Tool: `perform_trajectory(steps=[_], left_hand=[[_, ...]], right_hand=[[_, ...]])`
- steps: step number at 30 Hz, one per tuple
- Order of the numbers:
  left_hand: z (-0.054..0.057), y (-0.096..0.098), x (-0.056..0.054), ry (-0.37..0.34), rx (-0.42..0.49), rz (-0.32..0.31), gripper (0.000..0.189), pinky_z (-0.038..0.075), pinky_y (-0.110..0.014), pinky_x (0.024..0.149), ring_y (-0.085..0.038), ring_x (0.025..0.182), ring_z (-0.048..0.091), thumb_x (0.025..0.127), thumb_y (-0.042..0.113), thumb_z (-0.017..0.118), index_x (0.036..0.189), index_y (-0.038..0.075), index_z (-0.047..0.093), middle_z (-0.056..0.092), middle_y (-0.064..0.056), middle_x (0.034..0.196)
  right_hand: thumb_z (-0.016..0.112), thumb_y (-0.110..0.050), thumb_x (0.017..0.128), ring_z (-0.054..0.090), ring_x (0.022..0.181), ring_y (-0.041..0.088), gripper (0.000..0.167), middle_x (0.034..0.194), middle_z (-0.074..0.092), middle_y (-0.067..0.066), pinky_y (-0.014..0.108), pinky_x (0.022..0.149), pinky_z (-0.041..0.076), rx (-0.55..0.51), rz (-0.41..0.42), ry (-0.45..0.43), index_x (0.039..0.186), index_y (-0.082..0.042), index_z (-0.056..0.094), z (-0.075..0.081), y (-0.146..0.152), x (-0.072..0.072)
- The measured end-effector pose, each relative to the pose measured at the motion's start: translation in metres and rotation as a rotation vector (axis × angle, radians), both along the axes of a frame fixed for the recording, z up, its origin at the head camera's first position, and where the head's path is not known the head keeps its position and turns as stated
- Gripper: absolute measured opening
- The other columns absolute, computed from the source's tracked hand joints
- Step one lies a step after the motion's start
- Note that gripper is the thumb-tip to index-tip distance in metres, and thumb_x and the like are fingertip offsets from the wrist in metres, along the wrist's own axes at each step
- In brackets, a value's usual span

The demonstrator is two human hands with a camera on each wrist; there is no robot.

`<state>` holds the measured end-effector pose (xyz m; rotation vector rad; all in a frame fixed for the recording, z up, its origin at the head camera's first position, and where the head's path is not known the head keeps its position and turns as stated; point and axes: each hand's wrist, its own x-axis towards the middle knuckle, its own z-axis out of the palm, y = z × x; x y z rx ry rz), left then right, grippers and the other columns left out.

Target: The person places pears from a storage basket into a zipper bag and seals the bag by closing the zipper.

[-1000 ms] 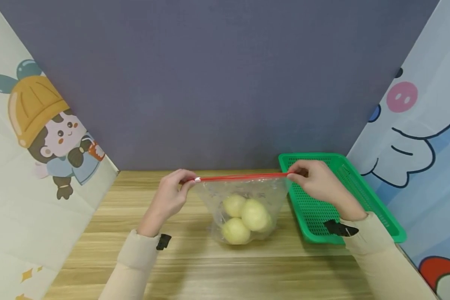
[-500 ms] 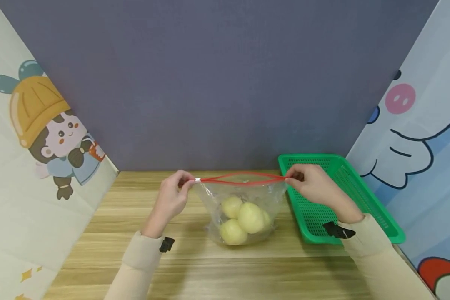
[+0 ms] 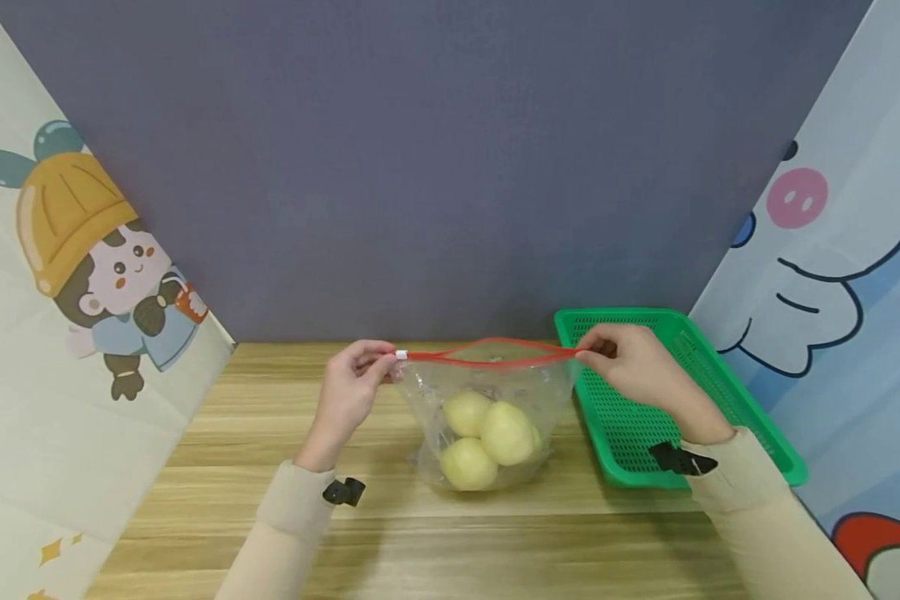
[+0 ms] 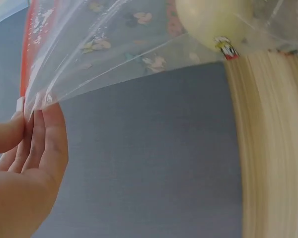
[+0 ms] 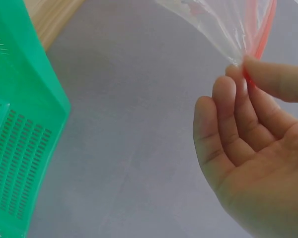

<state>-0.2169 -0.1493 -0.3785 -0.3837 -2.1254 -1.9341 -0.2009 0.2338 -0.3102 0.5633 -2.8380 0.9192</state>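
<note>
A clear slider zip bag (image 3: 420, 400) with a red zip strip (image 3: 525, 362) stands upright on the table, several pale yellow round fruits (image 3: 510, 433) inside. My left hand (image 3: 347, 396) pinches its upper left corner, right at the white slider (image 3: 401, 355). In the left wrist view, the thumb and fingers (image 4: 52, 131) of that hand hold the bag's edge. My right hand (image 3: 633, 367) pinches the other end of the strip; the right wrist view shows its thumb (image 5: 273, 79) pressing the corner against the fingers. Between the hands the bag's mouth gapes, widest right of the middle.
A green perforated plastic basket (image 3: 615, 450) stands on the right of the wooden table (image 3: 270, 467), partly under my right hand and forearm. A grey-blue panel (image 3: 450, 167) rises behind the table. Cartoon-printed sheets (image 3: 30, 350) flank both sides.
The bag's mouth has gone from a nearly straight line to a gap. In the last half second the strip beside the slider has come together, and the slider sits slightly farther right.
</note>
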Motion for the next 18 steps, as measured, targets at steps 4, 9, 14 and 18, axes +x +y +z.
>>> perform_trajectory(steps=[4,9,14,18], left_hand=[[0.002,-0.004,0.001,-0.104,0.086,-0.082,0.019,0.061,-0.036,0.080,-0.017,0.080,0.072,0.095,-0.003,0.067,0.111,-0.013,0.065,0.072,-0.018,0.097],[0.000,-0.009,0.001,-0.173,0.173,-0.171,0.018,0.060,-0.039,0.085,-0.018,0.083,0.071,0.097,-0.003,0.065,0.109,-0.016,0.060,0.071,-0.013,0.095],[-0.003,-0.005,0.000,-0.152,0.127,-0.117,0.014,0.060,-0.035,0.082,-0.018,0.083,0.070,0.099,-0.006,0.059,0.108,-0.016,0.059,0.069,-0.020,0.098],[-0.003,0.001,0.000,-0.114,0.089,-0.085,0.011,0.061,-0.034,0.079,-0.020,0.083,0.070,0.098,-0.006,0.059,0.106,-0.014,0.061,0.069,-0.024,0.098]], right_hand=[[0.063,-0.017,0.102,0.059,0.074,0.020,0.011,0.088,0.066,0.001,0.035,0.064,0.049,-0.004,-0.004,0.000,0.105,-0.010,0.071,-0.001,0.001,0.000],[0.063,-0.016,0.102,0.058,0.073,0.020,0.011,0.088,0.067,0.002,0.036,0.064,0.049,-0.004,-0.004,0.003,0.105,-0.009,0.071,0.000,-0.001,-0.001],[0.063,-0.015,0.102,0.058,0.075,0.019,0.011,0.089,0.067,0.001,0.036,0.065,0.049,0.004,-0.002,-0.006,0.106,-0.009,0.071,0.000,-0.004,-0.002],[0.063,-0.012,0.101,0.057,0.075,0.019,0.009,0.088,0.066,0.000,0.036,0.066,0.049,0.019,0.017,-0.034,0.105,-0.009,0.070,-0.001,-0.006,-0.003]])
